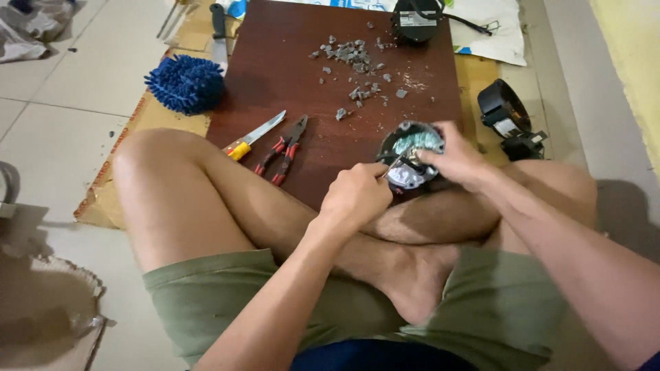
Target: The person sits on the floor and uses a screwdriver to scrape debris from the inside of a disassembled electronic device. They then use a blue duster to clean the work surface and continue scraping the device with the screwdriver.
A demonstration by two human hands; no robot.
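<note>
Crossed bare legs in olive cloth shorts (227, 295) fill the foreground. Beyond them the left hand (354, 196) is curled in a fist around a thin metal tool (397, 163), its tip set into a round black casing (410, 154) with a greenish, shiny inside. The right hand (457, 159) clasps that casing's rim from the side, at the near edge of a smooth dark brown board (289, 62). Jagged grey chips (354, 58), possibly hardened filler, litter the board, well apart from red-handled pliers (283, 149) and a yellow-handled knife (253, 135).

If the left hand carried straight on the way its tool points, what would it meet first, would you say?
The left hand aims a thin metal tool up and right, so it would probably first meet the round black device that the right hand steadies.
</note>
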